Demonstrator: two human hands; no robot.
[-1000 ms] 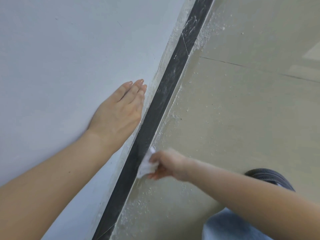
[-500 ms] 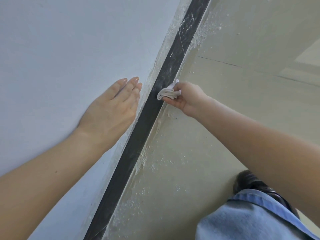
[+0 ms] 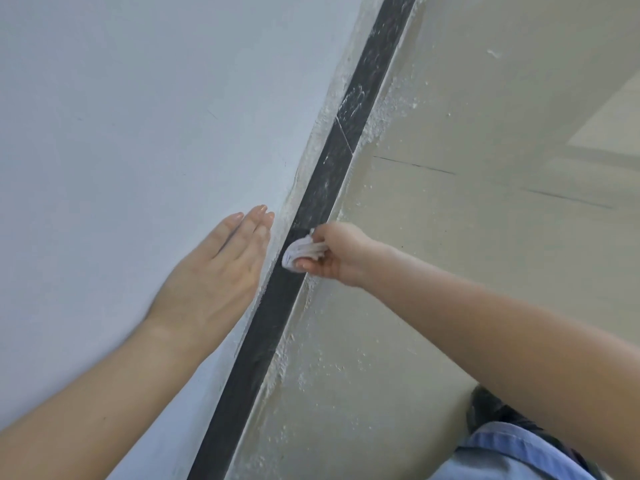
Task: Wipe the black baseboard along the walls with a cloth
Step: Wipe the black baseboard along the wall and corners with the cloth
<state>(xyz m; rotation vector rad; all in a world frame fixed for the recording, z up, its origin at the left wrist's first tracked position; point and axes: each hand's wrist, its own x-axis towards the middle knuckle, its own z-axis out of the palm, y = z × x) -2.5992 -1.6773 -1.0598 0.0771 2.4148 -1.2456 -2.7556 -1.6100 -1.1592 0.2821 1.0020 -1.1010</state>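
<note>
The black baseboard runs as a narrow dark strip between the pale wall and the tiled floor, and everything here is placed against it. The cloth, a small white wad, is pressed on the face of the baseboard roughly midway along its visible length. The right hand is closed around the cloth from the floor side, fingers curled over the bunched folds and the thumb beneath. The left hand lies open and flat on the wall just beside the baseboard's upper edge, fingers together and holding nothing; it looks like a brace.

The cloth looks light, soft and limp, so it likely takes whatever shape the hand gives it. Bunched as it is, it gives a firm pad; the best hold seems to be the 1 in use, gripping the gathered back of the wad so a smooth fold faces the strip. A loose corner could drag or slip free.

The baseboard itself looks hard, fixed and fairly smooth, so it should bear firm pressure. Beyond the cloth, farther from the person, it carries white streaks and specks, and a thin joint line crosses it there. Below the cloth, toward the person, it looks darker and cleaner. Pale gritty dust lies on the floor along the baseboard's lower edge and may be picked up by the cloth.
</note>
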